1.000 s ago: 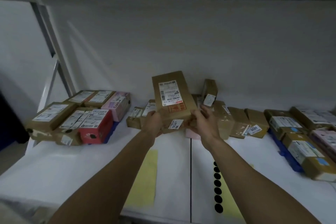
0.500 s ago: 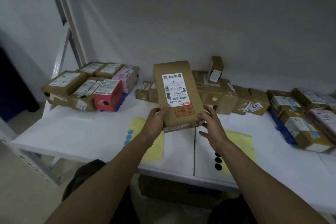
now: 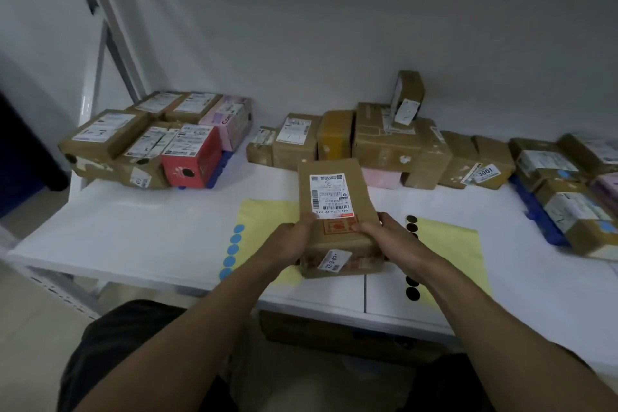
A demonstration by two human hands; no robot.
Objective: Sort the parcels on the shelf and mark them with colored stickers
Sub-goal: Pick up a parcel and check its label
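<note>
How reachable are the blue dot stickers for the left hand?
Likely yes, once it lets go: the left hand grips the brown parcel, and the blue dot stickers lie uncovered on the yellow sheet beside it.

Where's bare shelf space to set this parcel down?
Widest bare patch: front left of the shelf, between the red box and the blue-sticker sheet. A smaller one lies between the black-sticker sheet and the right-hand parcels. The back row along the wall is crowded. Left hand and right hand hold the parcel.
</note>
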